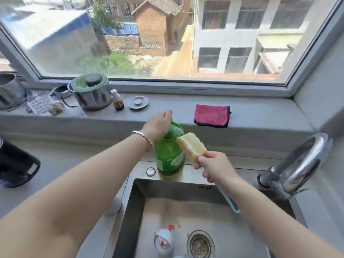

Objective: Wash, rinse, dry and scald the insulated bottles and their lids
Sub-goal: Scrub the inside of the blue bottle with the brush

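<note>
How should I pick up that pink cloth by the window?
Pinch the pink cloth at its near edge, coming from the front. It lies folded flat on the window ledge, and that dark-trimmed edge seems to hang slightly over the lip, so fingers can slip under there.

Bare forearms; silver bracelet [143, 139] on left wrist.

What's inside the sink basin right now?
A grey piece with red parts, likely a bottle lid, lies left of the drain strainer. The right forearm hides the sink's right side; the frame cuts off its near end.
</note>
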`<state>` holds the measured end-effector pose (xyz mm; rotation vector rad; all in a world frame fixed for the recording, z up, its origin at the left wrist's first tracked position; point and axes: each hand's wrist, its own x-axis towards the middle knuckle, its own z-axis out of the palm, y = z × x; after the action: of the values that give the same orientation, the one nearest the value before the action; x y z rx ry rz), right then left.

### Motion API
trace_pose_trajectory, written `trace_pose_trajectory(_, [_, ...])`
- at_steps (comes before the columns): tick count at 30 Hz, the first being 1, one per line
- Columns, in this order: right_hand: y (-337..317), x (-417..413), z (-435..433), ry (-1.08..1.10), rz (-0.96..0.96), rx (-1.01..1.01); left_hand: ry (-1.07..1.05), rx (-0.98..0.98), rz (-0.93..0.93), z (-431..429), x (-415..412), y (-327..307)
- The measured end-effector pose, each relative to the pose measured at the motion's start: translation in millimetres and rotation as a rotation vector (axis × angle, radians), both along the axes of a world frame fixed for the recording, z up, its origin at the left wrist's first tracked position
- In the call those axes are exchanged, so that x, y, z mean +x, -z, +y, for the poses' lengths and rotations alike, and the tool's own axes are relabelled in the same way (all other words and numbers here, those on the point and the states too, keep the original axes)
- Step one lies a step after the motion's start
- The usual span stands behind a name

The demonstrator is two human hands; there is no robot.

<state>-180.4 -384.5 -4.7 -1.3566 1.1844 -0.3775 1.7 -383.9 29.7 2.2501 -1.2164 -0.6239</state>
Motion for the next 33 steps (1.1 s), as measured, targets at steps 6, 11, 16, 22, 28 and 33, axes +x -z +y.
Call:
trace_pose_trajectory(6, [3.5,16.7,-5.3,0.011,-0.075,-0.032,0.036,0.036,-0.124,-10.1,10.2,16.4])
trace_pose_trajectory(11, [10.0,17.3,-3.3,0.012,-0.091,-0.037,0.057,0.038,-0.149,-10.1,11.1,24.6])
trace_pose_trajectory(16, [10.1,11.4,-4.2,0.04,-0.094,-0.02,0.069,0.085,-0.194,-5.2,10.6,24.2])
trace_pose_trajectory(22, [0.5,8.8,-5.0,0.048,-0.139,-0.005,0.097,0.077,-0.287,-7.0,12.4,10.1])
trace_pose_trajectory(28, [-2.0,5.9,-2.9,0.046,-0.138,-0.009,0.105,0.115,-0.313,-10.0,10.9,18.7])
trace_pose_trajectory(33, [-7.7,-12.5,10.4,0.009,-0.098,-0.043,0.043,-0.124,-0.366,7.0,3.8,12.9])
